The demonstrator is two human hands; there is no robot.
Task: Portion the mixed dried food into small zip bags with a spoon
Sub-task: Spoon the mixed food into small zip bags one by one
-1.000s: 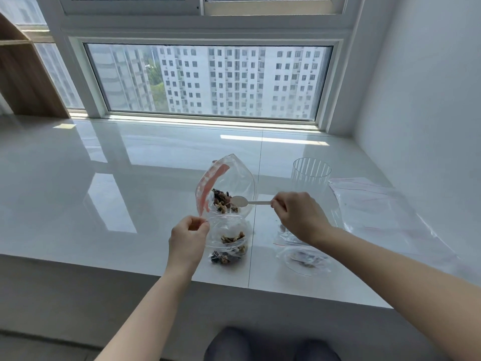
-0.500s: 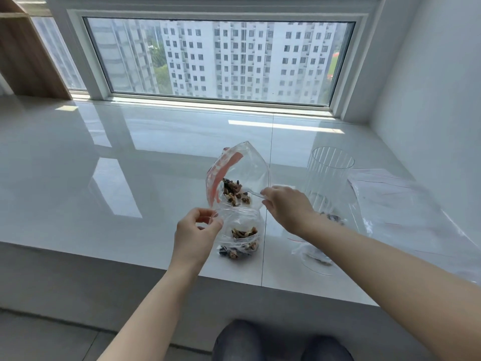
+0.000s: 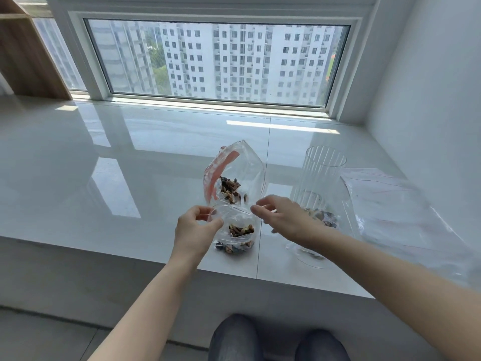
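On the near edge of the white desk (image 3: 130,178), straight ahead of the knees: a small zip bag (image 3: 235,217), partly filled with mixed dried food (image 3: 240,229) and lying over a second small bag of the same mix. Pinched at the left side of its mouth by the left hand (image 3: 196,231), thumb and forefinger closed on the plastic. Approached on the other side by the right hand (image 3: 285,220), fingers loosely bent with the tips right at the rim; cannot tell whether touching yet or holding anything, and no spoon to be made out. Just behind, standing open with its red zip strip curled over, the big supply bag (image 3: 250,168) with more of the mix at the bottom. To the right, a ribbed clear glass (image 3: 321,178), another small bag with food (image 3: 324,220) beside it, and flat unused bags (image 3: 395,204) further out. Looks like the end of filling this portion and the start of sealing. Calls next for a firm pinch on the right side of the mouth, a pull to bring the two lips flat together, then a press along the zip from one end to the other, with the bag kept upright against spilling.
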